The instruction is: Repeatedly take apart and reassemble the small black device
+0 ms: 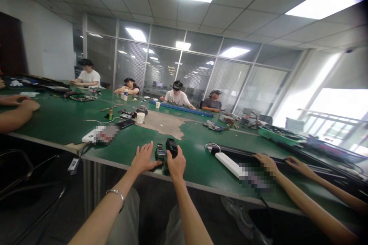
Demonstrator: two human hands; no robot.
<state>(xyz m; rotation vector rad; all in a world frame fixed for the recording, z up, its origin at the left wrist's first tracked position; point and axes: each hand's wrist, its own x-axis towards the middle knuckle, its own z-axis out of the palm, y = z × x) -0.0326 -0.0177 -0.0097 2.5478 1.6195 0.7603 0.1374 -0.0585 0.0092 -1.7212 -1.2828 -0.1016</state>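
Note:
A small device with a green circuit board (160, 152) lies near the front edge of the green table (129, 153). Just right of it is a black box-shaped part (171, 146), which my right hand (176, 161) holds between thumb and fingers. My left hand (144, 158) rests on the table left of the board, its fingers stretched out and its thumb near the board's lower end.
A white power strip (89, 136) lies left and another (228, 164) right. Beyond are a paper cup (140, 118) and electronic parts. Another person's hands (267, 164) reach in from the right, and an arm (17, 115) rests at left. Several people sit opposite.

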